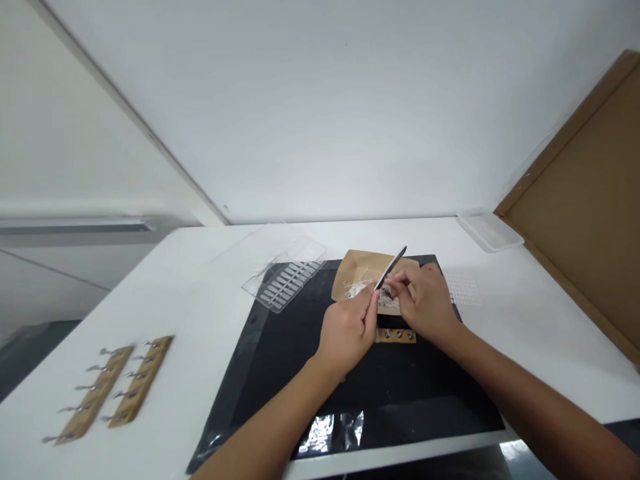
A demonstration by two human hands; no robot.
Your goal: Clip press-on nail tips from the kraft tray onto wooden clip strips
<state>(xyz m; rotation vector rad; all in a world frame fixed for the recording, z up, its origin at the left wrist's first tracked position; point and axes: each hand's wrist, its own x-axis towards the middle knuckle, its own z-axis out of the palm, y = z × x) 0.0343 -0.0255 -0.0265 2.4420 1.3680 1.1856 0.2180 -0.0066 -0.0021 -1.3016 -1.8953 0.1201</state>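
My left hand (347, 332) is closed around the lower end of a slim nail file (391, 267), dark on one side with a pale edge, which slants up to the right. Close against the file, my right hand (428, 301) has its thumb and fingers pinched together; whatever is in them is too small to make out. Both hands are over a brown paper tray (345, 273) holding white shreds and scraps. Just below, a short wooden strip (400, 335) with several metal clips lies partly hidden by my left hand.
A black mat (400, 387) covers the table's middle. Clear plastic cases, one with rows of nail tips (290, 280), lie at its upper left. Two wooden strips with metal clips (140, 383) rest far left. A translucent tray (490, 231) and brown board (585, 200) stand right.
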